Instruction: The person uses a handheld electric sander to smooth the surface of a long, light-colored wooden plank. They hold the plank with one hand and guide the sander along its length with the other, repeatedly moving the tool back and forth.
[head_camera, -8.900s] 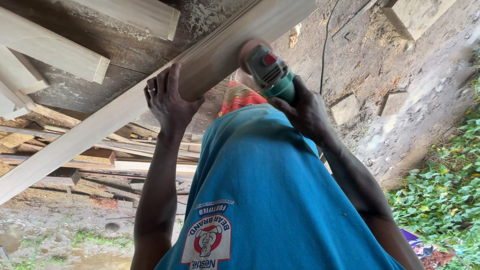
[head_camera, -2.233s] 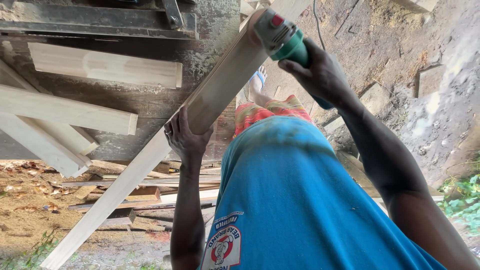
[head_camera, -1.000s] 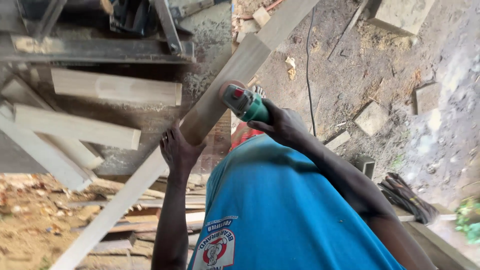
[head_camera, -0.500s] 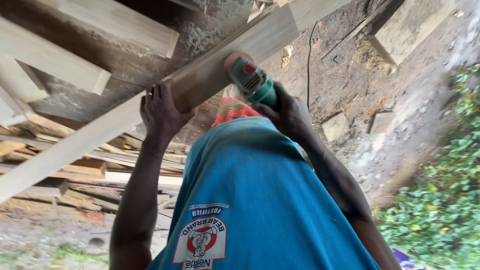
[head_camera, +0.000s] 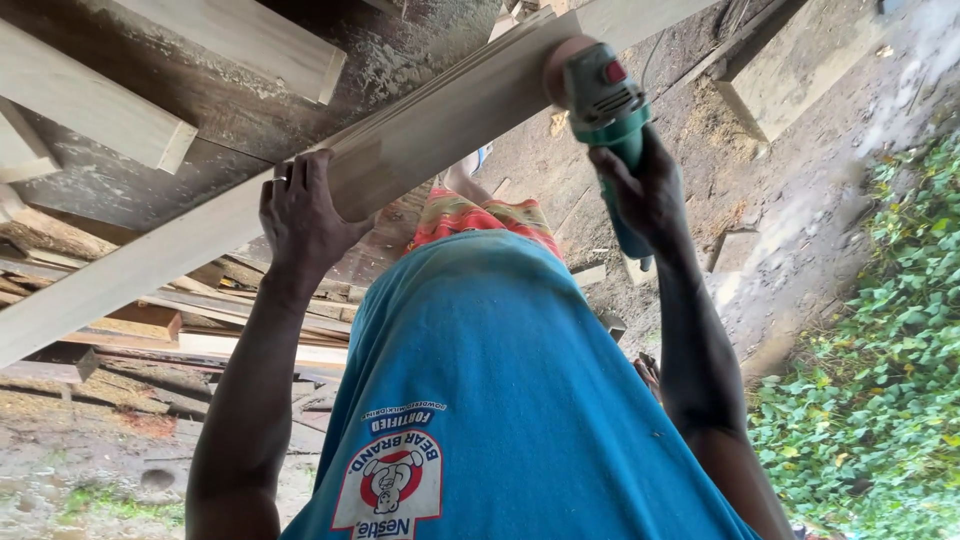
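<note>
Since half a second ago, sander (head_camera: 600, 95) shifted up the plank (head_camera: 440, 130) toward its far end, view tilted. Right hand (head_camera: 650, 195) clenched around the green sander body, disc pressed flat on the plank face. Left hand (head_camera: 300, 215) gripping the plank's near edge, fingers curled over — steadying. Long axis of plank running from lower left to upper right; right hand nearer the far end. Open plank beyond the disc; bench (head_camera: 230, 100) with loose boards (head_camera: 90, 105) behind, leafy ground (head_camera: 880, 350) at right.
</note>
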